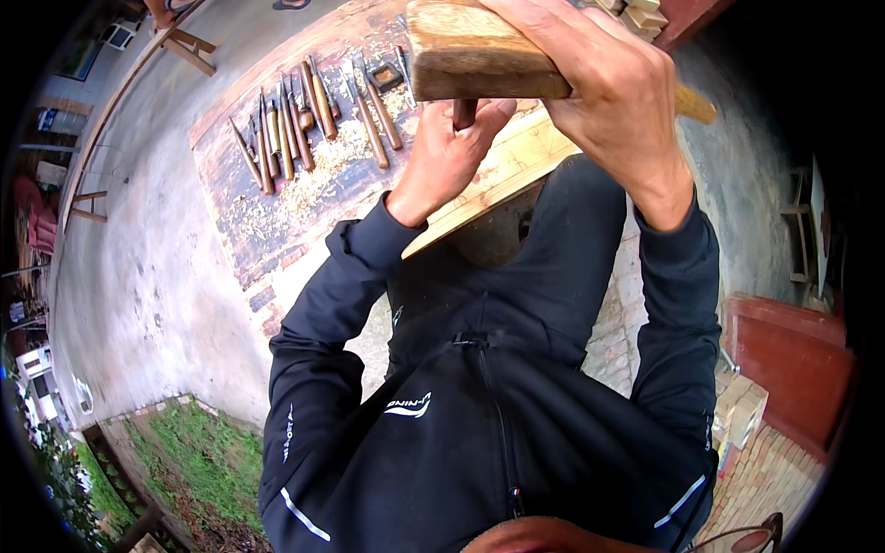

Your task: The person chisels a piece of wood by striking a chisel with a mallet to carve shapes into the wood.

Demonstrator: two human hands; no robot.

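Observation:
My right hand point(613, 78) is closed around a wooden mallet point(489, 69). The mallet's thick, worn block is large at the top of the view, and a paler wooden end sticks out past the hand on the right. Just below the block my left hand point(452, 152) wraps round a chisel point(465, 112). Only the top of its brown handle shows under the mallet; its blade is hidden. Whether mallet and handle touch I cannot tell. Beneath the hands lies a pale wooden board point(516, 175) with faint lines on its surface, partly covered by my hands and the mallet.
Several wood-handled carving tools point(286, 129) lie in a row on the worn workbench point(230, 184), among wood shavings point(323, 180). A small dark square block point(385, 76) sits by them. A wooden stool point(191, 51) stands far left, a red-brown panel point(784, 359) at right.

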